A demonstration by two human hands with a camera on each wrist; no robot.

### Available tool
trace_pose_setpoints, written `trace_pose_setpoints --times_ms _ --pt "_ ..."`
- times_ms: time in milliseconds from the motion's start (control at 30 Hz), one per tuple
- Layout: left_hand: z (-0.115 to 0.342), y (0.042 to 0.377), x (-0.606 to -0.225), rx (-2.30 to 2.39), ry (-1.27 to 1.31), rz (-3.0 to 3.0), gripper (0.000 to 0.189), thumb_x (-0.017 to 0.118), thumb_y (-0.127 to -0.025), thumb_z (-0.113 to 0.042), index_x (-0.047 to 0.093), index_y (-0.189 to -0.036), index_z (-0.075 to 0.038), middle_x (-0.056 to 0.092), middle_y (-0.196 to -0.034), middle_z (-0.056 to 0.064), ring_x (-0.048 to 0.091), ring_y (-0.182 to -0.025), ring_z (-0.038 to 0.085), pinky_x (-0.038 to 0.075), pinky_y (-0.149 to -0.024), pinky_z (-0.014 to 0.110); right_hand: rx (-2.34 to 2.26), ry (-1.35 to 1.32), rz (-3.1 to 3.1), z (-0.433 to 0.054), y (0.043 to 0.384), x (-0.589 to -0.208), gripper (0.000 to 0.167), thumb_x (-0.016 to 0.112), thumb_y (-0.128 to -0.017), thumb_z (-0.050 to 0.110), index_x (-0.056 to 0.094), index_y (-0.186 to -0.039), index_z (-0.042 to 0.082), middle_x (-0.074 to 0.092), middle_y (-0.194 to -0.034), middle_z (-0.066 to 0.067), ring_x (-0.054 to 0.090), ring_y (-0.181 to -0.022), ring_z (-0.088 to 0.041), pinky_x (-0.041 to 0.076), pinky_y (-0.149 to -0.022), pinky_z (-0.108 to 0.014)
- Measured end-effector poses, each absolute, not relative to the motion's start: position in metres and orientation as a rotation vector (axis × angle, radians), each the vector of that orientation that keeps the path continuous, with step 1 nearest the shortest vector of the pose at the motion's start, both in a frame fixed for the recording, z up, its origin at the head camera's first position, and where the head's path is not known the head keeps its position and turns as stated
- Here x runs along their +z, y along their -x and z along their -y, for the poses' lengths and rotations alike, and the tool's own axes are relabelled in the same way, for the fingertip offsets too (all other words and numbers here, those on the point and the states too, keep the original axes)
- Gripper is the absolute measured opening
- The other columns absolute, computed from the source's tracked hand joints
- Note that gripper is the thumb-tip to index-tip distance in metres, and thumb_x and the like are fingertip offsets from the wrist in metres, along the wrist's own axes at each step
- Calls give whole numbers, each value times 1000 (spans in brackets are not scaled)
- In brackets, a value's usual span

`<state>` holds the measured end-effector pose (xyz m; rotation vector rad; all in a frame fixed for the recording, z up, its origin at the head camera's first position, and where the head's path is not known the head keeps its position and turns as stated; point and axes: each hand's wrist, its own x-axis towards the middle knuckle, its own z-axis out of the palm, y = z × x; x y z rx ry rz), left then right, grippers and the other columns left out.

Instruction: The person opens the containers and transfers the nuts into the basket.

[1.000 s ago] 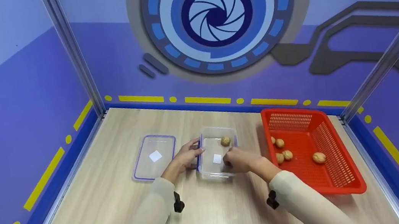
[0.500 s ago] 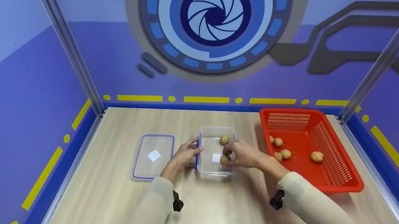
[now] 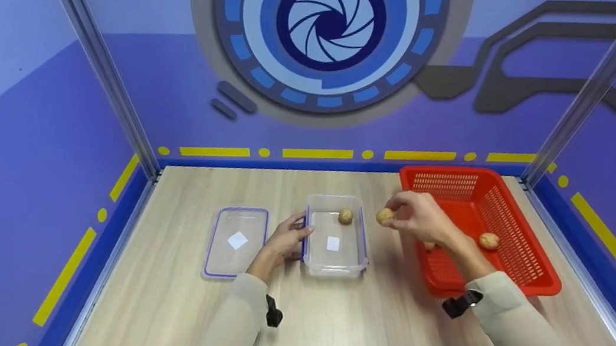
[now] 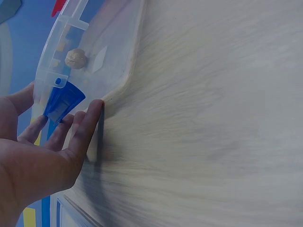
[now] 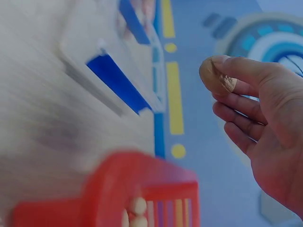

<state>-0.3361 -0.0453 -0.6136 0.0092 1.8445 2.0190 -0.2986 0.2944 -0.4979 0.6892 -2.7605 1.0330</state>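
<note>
A clear plastic food container (image 3: 337, 264) with blue side clips stands lidless at mid-table. My left hand (image 3: 283, 240) holds its left wall, thumb at the rim and fingers outside near the blue clip (image 4: 65, 101). One walnut (image 3: 345, 216) and a small white square (image 3: 333, 243) lie in the container. My right hand (image 3: 422, 218) pinches another walnut (image 3: 384, 216) between thumb and fingertips, in the air between the container and the red basket (image 3: 531, 239). In the right wrist view this held walnut (image 5: 214, 78) shows well apart from the container.
The basket at the right contains a walnut (image 3: 489, 241) and others partly hidden behind my right hand, such as these pale walnuts (image 5: 138, 206). A blue-edged lid (image 3: 224, 261) with a white square lies on the table left of the container. Printed panels (image 3: 167, 96) enclose the table.
My right hand has lifted a walnut out of the container and moved it right, up to the basket's left edge. My left hand has stayed at the container's left wall.
</note>
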Motion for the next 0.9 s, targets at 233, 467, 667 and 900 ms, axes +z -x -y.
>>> trace_pose_setpoints --times_ms 233,467,667,900 --pt "45 337 -613 2010 5 -1839 64 65 -105 -11 41 -164 -15 47 -159 22 59 -132 41 59 -96 54 1173 -493 2699 -334 299 -494 29 92 -86 20 78 -109 10 77 -105 -4 69 -104 -26 57 -90 -38" --pt "45 337 -613 2004 0 -1860 64 66 -105 -13 40 -164 -14 48 -158 21 59 -132 41 59 -96 52 1199 -293 2672 -361 298 -510 33 87 -91 24 74 -117 6 75 -112 -10 67 -110 -30 53 -95 -37" --pt "46 337 -614 1996 24 -1867 63 65 -106 -12 41 -164 -15 48 -158 20 59 -132 41 60 -95 50 1222 -138 2644 -377 299 -536 36 84 -94 29 73 -116 3 74 -113 -14 67 -113 -32 50 -102 -53" --pt "45 337 -615 2023 3 -1815 64 64 -106 -11 39 -164 -14 49 -155 22 59 -130 42 60 -93 53 1168 -62 2671 -386 301 -565 32 83 -95 23 73 -117 1 74 -114 -17 67 -112 -34 53 -97 -48"
